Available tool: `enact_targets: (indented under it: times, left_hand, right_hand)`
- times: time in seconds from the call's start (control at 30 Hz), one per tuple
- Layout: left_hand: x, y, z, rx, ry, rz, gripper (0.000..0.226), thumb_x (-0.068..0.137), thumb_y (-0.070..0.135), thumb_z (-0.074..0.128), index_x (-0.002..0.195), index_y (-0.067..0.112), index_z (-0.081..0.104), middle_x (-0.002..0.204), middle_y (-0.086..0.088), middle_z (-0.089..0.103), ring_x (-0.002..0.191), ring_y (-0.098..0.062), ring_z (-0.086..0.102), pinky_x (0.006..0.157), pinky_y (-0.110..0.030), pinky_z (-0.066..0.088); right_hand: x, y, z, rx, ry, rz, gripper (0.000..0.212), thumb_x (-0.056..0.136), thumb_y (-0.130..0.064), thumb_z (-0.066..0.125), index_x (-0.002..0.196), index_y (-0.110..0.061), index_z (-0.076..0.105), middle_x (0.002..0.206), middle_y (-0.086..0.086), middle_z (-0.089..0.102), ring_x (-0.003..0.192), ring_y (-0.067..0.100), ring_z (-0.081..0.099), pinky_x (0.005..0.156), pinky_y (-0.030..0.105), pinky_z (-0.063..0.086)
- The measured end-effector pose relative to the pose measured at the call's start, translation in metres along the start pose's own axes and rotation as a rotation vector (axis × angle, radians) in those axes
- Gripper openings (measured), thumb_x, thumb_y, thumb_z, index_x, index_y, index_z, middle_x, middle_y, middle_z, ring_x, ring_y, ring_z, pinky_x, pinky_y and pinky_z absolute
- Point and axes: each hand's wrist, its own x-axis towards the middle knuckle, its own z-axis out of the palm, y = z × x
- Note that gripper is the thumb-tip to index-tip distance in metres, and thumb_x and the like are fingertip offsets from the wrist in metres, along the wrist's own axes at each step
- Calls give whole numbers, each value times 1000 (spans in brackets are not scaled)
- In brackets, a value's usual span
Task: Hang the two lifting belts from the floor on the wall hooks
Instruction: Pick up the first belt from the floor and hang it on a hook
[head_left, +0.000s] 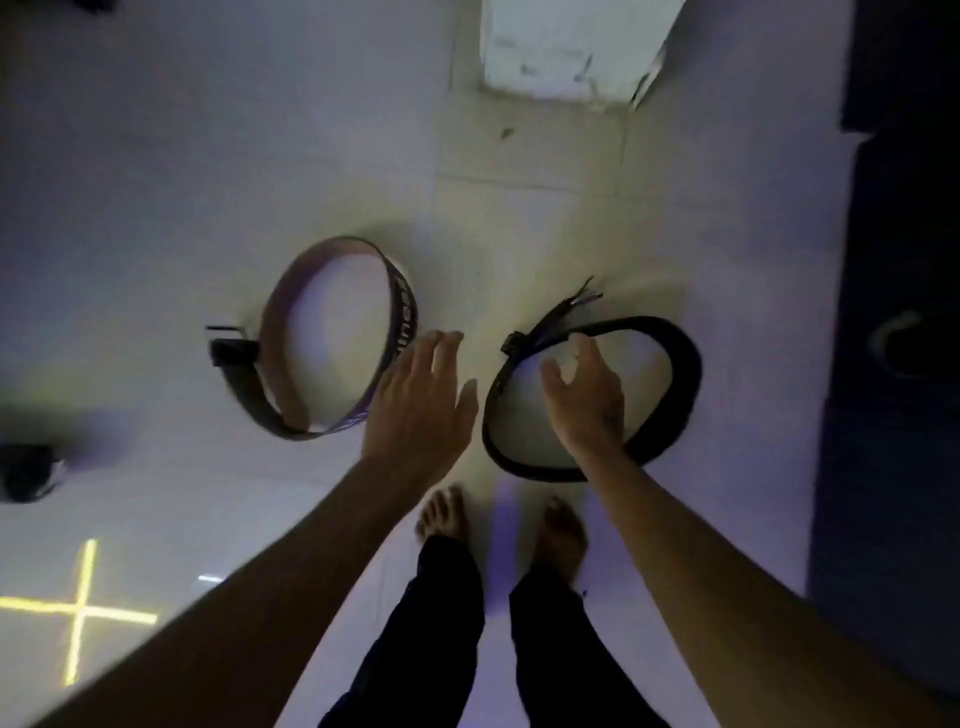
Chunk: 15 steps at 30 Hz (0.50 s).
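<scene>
- Nearest the camera are two bare forearms, reaching forward and down from the lower corners, above two legs in dark trousers and two bare feet (501, 522) planted on the floor.
- Two lifting belts lie on the pale tiled floor (519, 208), each coiled into a loop standing on its edge, side by side and apart.
- The brown belt (332, 338) is on the left: tan on its inner face, darker outside, with pale lettering along its right side, too blurred to read. Its oval runs longest away from the camera, and a dark buckle end juts out to the left.
- The black belt (670, 384) is on the right: dark all over, its oval tilted with the long axis running from near left to far right. Loose strap ends fan out from its far left edge, pointing up and right.
- The left hand (421, 400) is open, fingers spread, and holds nothing; it overlaps the near right edge of the brown belt, though contact cannot be told.
- The right hand (587, 395) is open and loosely curled, empty, over the black belt's loop, with fingertips near its far rim.
- Outward: a dark mat (898, 364) runs along the right edge, a white block (566, 47) sits at the top, a small dark object (28, 470) lies at the left, and a yellow cross (78, 613) marks the floor at the lower left.
</scene>
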Motion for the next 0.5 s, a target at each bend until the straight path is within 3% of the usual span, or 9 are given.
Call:
enact_targets:
  times: [0.23,0.43,0.5]
  left_hand:
    - [47,-67,151,-47,-154,-93,52,103,31,47,149,8,37,152,-17,46,141,-31,45,113,-45,41]
    - [56,-56,144,-119,-158,-101,54,105,33,44,153,13,31,158,-11,40,145,-27,41,116,-42,38]
    - [54,-42,124,-206,-139,-130,54,105,32,45,153,13,30,158,-10,39,143,-25,42,115,-41,38]
  right_hand:
    - [155,46,112,130,277,133,60,89,-39,63,136,-10,41,124,14,66,111,36,63,89,42,51]
    - [181,41,102,110,218,262,56,83,-24,72,132,-12,48,127,11,65,114,32,64,90,39,52]
    - [163,37,85,174,182,233,48,82,-19,71,124,-12,50,119,11,67,107,31,66,87,38,55]
